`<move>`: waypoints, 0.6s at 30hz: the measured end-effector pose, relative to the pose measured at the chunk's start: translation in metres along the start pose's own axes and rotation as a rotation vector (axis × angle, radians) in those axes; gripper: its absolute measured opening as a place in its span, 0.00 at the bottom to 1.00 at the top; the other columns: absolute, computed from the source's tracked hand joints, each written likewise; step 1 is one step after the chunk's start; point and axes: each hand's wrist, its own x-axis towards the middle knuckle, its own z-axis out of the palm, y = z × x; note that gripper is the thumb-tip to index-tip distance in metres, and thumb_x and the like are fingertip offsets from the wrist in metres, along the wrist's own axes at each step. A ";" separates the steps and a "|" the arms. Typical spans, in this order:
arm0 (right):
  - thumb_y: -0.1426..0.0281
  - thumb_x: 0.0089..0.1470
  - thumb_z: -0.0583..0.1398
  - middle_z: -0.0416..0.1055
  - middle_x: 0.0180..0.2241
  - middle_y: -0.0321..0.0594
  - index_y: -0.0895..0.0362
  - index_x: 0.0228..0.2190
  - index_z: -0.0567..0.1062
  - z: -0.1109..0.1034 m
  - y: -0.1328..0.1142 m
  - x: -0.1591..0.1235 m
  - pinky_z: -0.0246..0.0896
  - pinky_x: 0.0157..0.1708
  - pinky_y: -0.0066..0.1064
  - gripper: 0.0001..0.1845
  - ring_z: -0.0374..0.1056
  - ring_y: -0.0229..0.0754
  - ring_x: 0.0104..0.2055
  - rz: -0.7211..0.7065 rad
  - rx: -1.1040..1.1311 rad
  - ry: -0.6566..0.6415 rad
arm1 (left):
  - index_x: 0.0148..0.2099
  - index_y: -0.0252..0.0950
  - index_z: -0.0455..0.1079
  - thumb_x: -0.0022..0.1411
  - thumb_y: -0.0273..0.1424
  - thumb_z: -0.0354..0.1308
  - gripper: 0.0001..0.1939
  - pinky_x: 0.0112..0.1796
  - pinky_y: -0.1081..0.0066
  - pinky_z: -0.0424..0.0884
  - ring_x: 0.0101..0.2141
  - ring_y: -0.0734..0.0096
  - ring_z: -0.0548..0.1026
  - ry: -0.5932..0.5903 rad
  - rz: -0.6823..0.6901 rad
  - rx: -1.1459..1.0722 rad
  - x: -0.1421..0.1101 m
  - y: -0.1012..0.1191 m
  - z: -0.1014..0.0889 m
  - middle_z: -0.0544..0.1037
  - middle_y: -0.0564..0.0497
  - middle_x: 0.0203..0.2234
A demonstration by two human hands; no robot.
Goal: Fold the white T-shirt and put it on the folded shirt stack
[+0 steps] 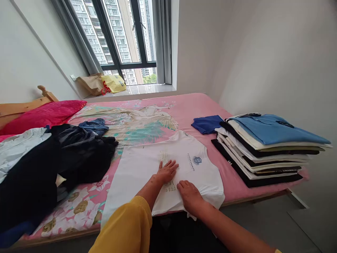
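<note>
A white T-shirt [147, 168] with a small blue crest and printed text lies spread flat on the pink bed [184, 109]. My left hand [167, 171] rests flat on its middle, fingers stretched out over the print. Near the shirt's lower edge my right hand [190, 196] lies palm down on the cloth, fingers pointing left. Neither hand holds anything. A yellow sleeve covers my left forearm.
A tall stack of folded shirts [265, 149] topped by a light blue one sits at the right edge of the bed, with a folded dark blue garment [206, 124] behind it. A heap of dark unfolded clothes [52, 158] and a pink pillow [44, 114] lie left. Bags [105, 84] sit by the window.
</note>
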 end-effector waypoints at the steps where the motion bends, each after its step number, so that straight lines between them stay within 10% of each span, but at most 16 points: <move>1: 0.80 0.43 0.52 0.68 0.41 0.46 0.59 0.38 0.72 -0.004 0.002 -0.001 0.57 0.43 0.36 0.18 0.62 0.47 0.43 0.000 0.025 -0.026 | 0.65 0.50 0.48 0.65 0.39 0.35 0.26 0.59 0.44 0.30 0.64 0.65 0.42 0.001 -0.008 0.000 0.003 -0.003 0.004 0.46 0.56 0.65; 12: 0.73 0.54 0.48 0.71 0.44 0.40 0.55 0.43 0.71 -0.030 0.017 0.051 0.58 0.46 0.32 0.17 0.65 0.43 0.45 0.178 0.057 0.099 | 0.65 0.51 0.48 0.66 0.40 0.32 0.26 0.59 0.46 0.28 0.64 0.65 0.43 0.089 -0.024 0.027 0.011 -0.004 0.009 0.47 0.58 0.65; 18: 0.59 0.62 0.39 0.46 0.64 0.34 0.51 0.60 0.53 -0.020 0.054 0.044 0.31 0.62 0.44 0.27 0.39 0.43 0.65 0.281 0.053 0.190 | 0.64 0.50 0.49 0.64 0.46 0.32 0.28 0.58 0.43 0.32 0.64 0.63 0.42 0.147 -0.104 0.114 -0.006 -0.010 0.009 0.46 0.57 0.65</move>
